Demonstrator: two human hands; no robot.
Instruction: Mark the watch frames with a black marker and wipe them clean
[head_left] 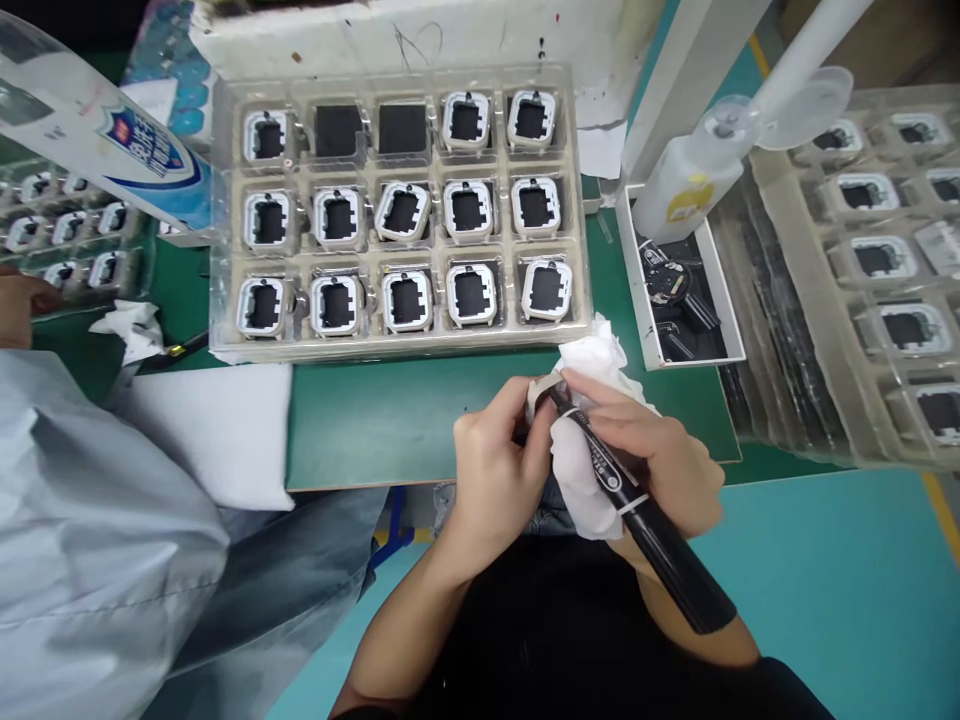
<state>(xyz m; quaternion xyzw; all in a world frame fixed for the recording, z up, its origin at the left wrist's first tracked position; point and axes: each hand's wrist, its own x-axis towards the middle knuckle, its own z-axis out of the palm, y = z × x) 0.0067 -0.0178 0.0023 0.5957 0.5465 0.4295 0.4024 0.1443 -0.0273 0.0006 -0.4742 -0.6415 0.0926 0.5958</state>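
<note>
Between the thumb and fingers of my left hand (491, 480) is a small, light watch case (541, 390), tilted on edge. My right hand (664, 455) grips a black marker pen (637, 510) along with a crumpled white tissue (577, 470). The pen's tip end meets the inside of the case; the exact contact is hidden by my fingers. Both hands are close together over the front edge of the green table (367, 430). Just beyond them stands a clear plastic tray (330, 345) with rows of similar white-framed cases, two of its pockets showing only black pads.
A white box (641, 300) at right holds a pump bottle (686, 185) and black parts. Stacked trays (795, 330) stand farther right. At left are a large bottle (142, 150), a white cloth (217, 430), another tray (82, 240) and a co-worker's sleeve (90, 520).
</note>
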